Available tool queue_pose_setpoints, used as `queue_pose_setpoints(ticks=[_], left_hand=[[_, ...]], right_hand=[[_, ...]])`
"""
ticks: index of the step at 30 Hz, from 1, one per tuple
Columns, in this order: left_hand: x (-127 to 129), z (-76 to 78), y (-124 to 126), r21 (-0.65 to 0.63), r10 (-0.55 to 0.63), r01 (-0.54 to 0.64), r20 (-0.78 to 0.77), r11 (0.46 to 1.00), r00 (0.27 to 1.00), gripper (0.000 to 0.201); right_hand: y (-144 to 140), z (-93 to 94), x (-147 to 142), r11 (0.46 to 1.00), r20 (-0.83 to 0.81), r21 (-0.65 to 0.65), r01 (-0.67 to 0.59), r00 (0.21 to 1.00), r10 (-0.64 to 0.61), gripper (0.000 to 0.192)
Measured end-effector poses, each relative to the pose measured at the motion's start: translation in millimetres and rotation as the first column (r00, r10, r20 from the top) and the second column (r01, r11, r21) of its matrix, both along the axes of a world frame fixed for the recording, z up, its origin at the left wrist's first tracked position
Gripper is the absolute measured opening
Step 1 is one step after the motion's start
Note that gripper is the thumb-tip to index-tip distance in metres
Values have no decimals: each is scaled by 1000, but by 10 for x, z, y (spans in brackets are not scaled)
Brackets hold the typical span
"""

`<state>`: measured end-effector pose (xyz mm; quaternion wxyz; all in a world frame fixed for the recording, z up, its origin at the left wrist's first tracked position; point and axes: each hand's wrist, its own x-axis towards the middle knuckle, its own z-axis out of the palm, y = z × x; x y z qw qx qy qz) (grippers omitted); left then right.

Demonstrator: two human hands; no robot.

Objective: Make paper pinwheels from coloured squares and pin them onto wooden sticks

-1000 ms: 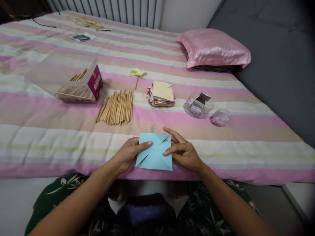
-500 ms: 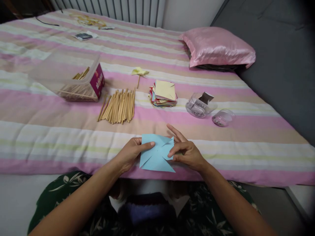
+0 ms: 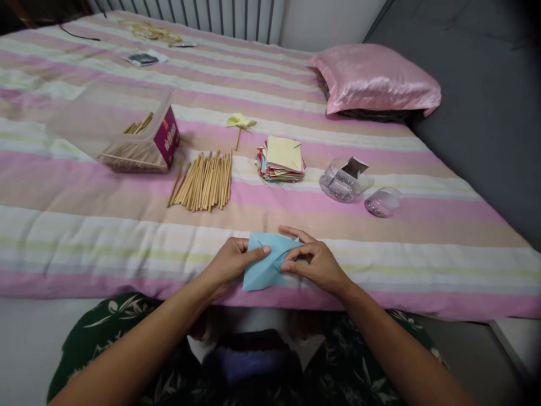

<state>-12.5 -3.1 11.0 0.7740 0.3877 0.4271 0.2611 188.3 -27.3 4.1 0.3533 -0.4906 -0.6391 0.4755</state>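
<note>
A light blue paper square (image 3: 265,262) with cut corners is held over the near edge of the striped bed (image 3: 84,237). My left hand (image 3: 230,265) grips its left side, thumb on top. My right hand (image 3: 315,262) pinches its right flaps, folded in toward the middle. Beyond them lie a bundle of wooden sticks (image 3: 203,181) and a stack of coloured paper squares (image 3: 281,159).
A clear plastic box (image 3: 127,132) holding more sticks stands at the left. A finished yellow pinwheel (image 3: 240,125) lies behind the sticks. Two small clear containers (image 3: 344,179) (image 3: 382,202) sit at the right. A pink pillow (image 3: 374,79) is at the back right.
The blue paper went from a flat square to having its right corners folded inward. My right hand's fingers closed onto the flaps; both hands drew closer together.
</note>
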Motion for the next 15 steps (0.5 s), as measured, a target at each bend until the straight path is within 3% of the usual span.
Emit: queue_pose_setpoints(ticks=[15], left_hand=[[7, 23, -2, 69, -27, 29, -31, 997, 999, 21]], right_hand=[[-1, -33, -34, 999, 52, -15, 34, 998, -33, 16]])
